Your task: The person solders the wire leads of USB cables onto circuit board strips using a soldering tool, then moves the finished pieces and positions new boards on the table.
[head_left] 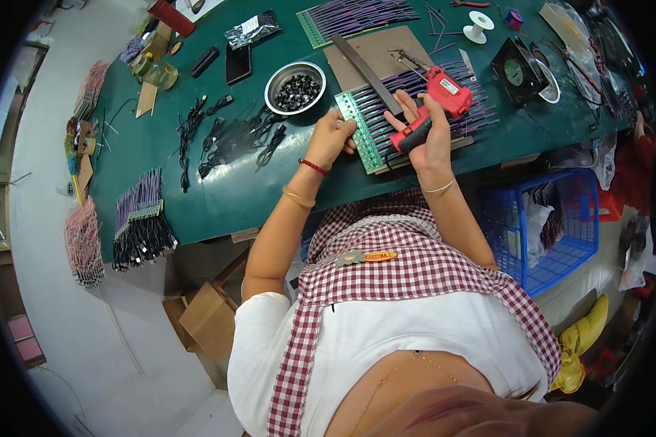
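My right hand (pixel 431 142) is wrapped round the handle of a red and black soldering gun (pixel 448 95). The gun's metal tip points away over the table, and some of my fingers stick out to its left. Under it lies a green circuit board panel (pixel 362 135) with rows of dark purple wires running off to the right. At the panel's left edge my left hand (pixel 333 136) is closed, thumb and fingers pinching the edge. A long dark metal bar (pixel 364 71) lies slantwise across the wires. Just beyond my left hand stands a metal bowl (pixel 270 92) of small black parts.
Black cables (pixel 193 135) lie to the left, near bundled purple wires (pixel 140 211) at the table edge. A phone (pixel 238 64), another wired board panel (pixel 312 30), a white spool (pixel 477 27) and a black fan (pixel 514 71) are farther off. A blue crate (pixel 561 258) sits below right.
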Demonstrator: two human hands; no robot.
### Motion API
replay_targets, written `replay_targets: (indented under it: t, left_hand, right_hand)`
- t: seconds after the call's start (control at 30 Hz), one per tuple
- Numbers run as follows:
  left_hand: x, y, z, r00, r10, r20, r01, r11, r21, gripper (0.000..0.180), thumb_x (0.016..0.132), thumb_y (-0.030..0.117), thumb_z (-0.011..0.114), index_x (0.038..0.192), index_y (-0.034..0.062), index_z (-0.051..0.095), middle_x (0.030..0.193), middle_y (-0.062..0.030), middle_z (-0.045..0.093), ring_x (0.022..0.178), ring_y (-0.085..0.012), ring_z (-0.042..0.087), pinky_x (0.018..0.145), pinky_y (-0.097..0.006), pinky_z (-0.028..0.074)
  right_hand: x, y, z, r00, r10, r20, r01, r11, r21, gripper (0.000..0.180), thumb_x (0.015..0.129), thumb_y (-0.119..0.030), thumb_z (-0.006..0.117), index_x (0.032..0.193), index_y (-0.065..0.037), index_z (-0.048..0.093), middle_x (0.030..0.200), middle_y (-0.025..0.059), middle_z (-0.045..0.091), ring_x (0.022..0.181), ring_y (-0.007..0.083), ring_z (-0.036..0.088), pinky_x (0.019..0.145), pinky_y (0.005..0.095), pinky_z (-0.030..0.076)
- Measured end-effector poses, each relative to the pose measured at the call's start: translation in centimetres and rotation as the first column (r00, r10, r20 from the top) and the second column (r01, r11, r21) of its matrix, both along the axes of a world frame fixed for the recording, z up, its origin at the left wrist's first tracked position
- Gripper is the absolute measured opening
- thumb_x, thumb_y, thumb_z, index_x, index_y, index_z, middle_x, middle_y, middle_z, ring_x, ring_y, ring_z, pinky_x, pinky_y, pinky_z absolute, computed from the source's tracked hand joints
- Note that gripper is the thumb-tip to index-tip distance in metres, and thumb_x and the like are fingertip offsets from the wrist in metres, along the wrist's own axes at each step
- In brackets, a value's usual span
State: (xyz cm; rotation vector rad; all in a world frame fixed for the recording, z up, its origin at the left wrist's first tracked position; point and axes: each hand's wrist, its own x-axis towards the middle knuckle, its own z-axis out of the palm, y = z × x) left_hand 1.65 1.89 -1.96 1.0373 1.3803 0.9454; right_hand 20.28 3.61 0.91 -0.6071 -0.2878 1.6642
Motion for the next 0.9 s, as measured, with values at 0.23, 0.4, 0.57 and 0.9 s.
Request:
replay_targets:
  t: [0.23,0.4,0.57,0.9]
  left_hand:
    - [0.4,-0.4,-0.1,0.995,0.038,0.088,-0.041,0.998,0.041,0.017,0.088,0.009,0.054,0.098,-0.0049,0.050,0.066,-0.0043,0.056,0.050,-0.0098,0.054,0.044,-0.022,0.046]
    - [-0.3,0.3,-0.3,0.992,0.034,0.125,-0.039,0.999,0.038,0.017,0.089,0.009,0.054,0.099,-0.0045,0.050,0.065,-0.0039,0.056,0.050,-0.0096,0.054,0.044,-0.022,0.046]
    - [-0.1,-0.2,-0.1,0.994,0.031,0.107,-0.033,0.999,0.022,0.015,0.090,0.011,0.053,0.097,-0.0023,0.049,0.065,-0.0036,0.055,0.049,-0.0093,0.053,0.043,-0.022,0.046]
    - [0.7,-1.3,-1.7,0.988,0.022,0.156,-0.028,0.999,0.037,0.014,0.089,0.012,0.053,0.093,-0.0008,0.048,0.063,-0.0049,0.056,0.048,-0.0109,0.054,0.043,-0.023,0.045]
  right_hand:
    - [-0.2,0.0,0.6,1.000,-0.018,0.014,0.018,1.000,0.002,0.034,0.087,-0.018,0.056,0.112,-0.001,0.041,0.115,0.0236,0.050,0.118,0.0310,0.046,0.094,0.0547,0.042]
    - [-0.8,0.8,0.9,0.999,-0.012,0.033,0.012,1.000,-0.005,0.033,0.087,-0.018,0.055,0.111,0.000,0.040,0.116,0.0246,0.050,0.119,0.0316,0.046,0.095,0.0543,0.042]
    - [-0.9,0.7,1.0,1.000,0.005,-0.003,-0.005,0.999,-0.040,0.034,0.089,-0.019,0.054,0.113,0.001,0.040,0.118,0.0252,0.049,0.121,0.0312,0.045,0.096,0.0536,0.040]
    - [0.2,-0.5,-0.7,1.000,0.014,-0.025,-0.015,0.999,-0.049,0.026,0.089,-0.019,0.054,0.110,-0.007,0.045,0.118,0.0194,0.053,0.120,0.0272,0.048,0.095,0.0531,0.040]
